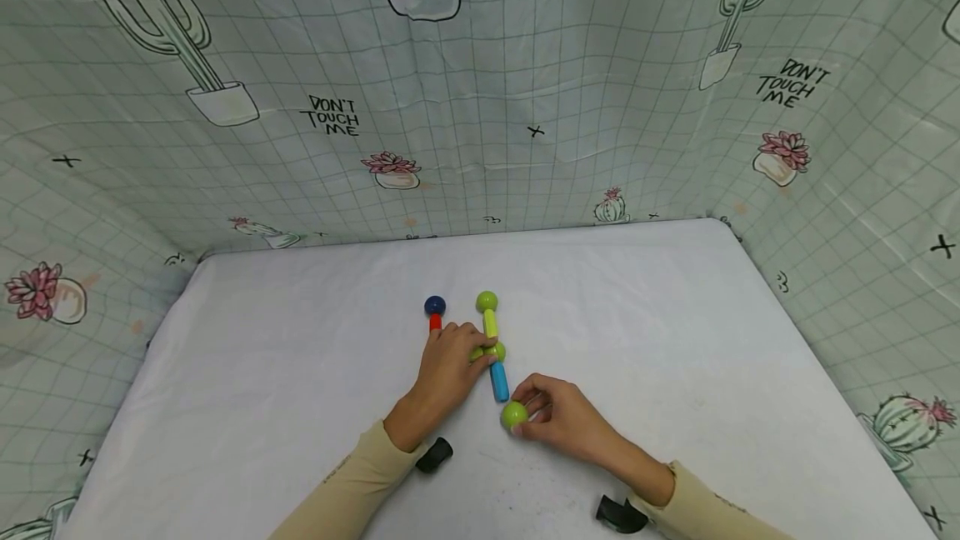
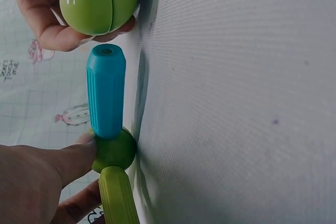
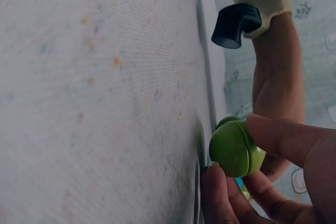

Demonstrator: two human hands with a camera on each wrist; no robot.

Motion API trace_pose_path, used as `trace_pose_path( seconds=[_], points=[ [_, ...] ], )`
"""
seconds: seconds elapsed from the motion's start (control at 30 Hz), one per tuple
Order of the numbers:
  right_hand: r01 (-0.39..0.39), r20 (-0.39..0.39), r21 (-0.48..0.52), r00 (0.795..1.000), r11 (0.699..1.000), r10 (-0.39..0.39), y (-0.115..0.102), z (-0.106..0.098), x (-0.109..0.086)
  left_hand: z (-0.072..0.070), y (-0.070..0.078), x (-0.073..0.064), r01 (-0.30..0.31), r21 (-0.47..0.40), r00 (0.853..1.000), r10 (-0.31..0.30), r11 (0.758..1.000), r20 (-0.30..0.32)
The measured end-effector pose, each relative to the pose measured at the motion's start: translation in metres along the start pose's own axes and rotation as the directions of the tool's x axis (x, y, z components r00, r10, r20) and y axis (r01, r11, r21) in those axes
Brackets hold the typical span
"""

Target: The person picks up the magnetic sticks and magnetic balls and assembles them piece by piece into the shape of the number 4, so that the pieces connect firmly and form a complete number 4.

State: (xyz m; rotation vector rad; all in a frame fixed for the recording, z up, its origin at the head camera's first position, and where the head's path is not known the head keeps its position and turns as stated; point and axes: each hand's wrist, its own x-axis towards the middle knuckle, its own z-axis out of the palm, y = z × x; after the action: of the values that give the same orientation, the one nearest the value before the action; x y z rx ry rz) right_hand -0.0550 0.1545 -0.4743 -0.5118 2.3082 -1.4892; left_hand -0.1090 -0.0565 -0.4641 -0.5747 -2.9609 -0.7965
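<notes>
My left hand (image 1: 450,361) grips a green ball (image 2: 114,150) that joins several toy sticks. From this ball a blue stick (image 1: 499,382) points towards me, its end hole visible in the left wrist view. A yellow-green stick (image 1: 491,323) runs the other way to another green ball (image 1: 487,301). Part of a red stick (image 1: 435,322), topped by a dark blue ball (image 1: 435,305), shows beyond the left hand, which hides its lower part. Just off the blue stick's free end, my right hand (image 1: 566,419) pinches a grooved green ball (image 3: 237,149) between thumb and fingers.
Everything sits on a table with a white cloth (image 1: 300,373). Patterned curtains (image 1: 480,107) rise along the back and both sides. Black wrist mounts (image 1: 621,515) stick out from both sleeves, close over the cloth.
</notes>
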Motion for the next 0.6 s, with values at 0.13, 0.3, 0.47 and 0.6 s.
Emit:
trace_pose_path(
  seconds=[0.13,0.3,0.47,0.6],
  points=[
    [0.003,-0.011,0.005,1.000,1.000,-0.003,0.0009,0.0013,0.0009,-0.0003,0.0002,-0.0001,0.005,-0.005,1.000,-0.005,1.000,0.001],
    [0.007,-0.023,-0.002,1.000,1.000,-0.007,0.0019,0.0030,0.0023,0.0005,-0.0008,-0.0001,0.004,-0.009,1.000,-0.004,1.000,-0.002],
    [0.013,-0.031,-0.004,0.999,1.000,-0.013,0.0024,0.0048,0.0040,0.0017,-0.0020,0.0001,0.001,-0.006,1.000,-0.001,1.000,-0.006],
    [0.009,-0.040,0.007,0.999,1.000,-0.009,0.0017,0.0059,0.0052,0.0019,-0.0024,0.0010,-0.001,-0.007,1.000,0.001,1.000,-0.006]
  ],
)
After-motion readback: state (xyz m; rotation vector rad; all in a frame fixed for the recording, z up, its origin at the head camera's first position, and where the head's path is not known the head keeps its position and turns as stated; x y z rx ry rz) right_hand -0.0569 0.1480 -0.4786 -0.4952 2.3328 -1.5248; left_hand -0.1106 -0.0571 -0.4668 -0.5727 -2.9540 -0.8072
